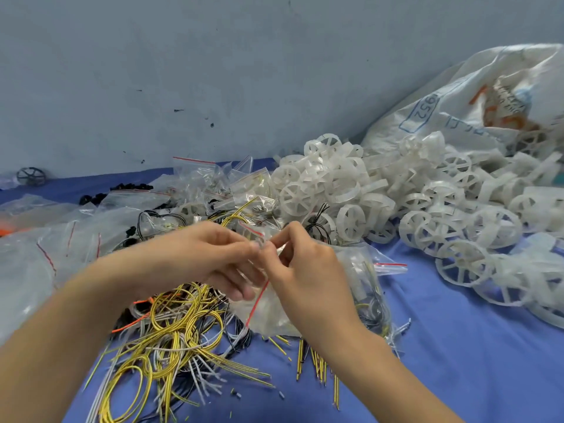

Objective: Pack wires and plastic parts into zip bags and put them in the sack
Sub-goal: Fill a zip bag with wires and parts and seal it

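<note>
My left hand (213, 254) and my right hand (305, 270) meet at the middle of the view, both pinching the red-striped mouth of a clear zip bag (268, 312) that hangs below my fingers. Under my hands lies a tangle of yellow, white and black wires (171, 337) on the blue cloth. A big heap of white plastic wheel parts (396, 203) spreads to the right. The white woven sack (476, 99) lies open at the far right against the wall.
Several filled and empty zip bags (213, 184) pile up behind my hands and at the left. Another filled bag (366, 276) lies just right of my right hand. A grey wheel (31, 176) sits at the far left by the wall. Bare blue cloth (457, 361) shows at the lower right.
</note>
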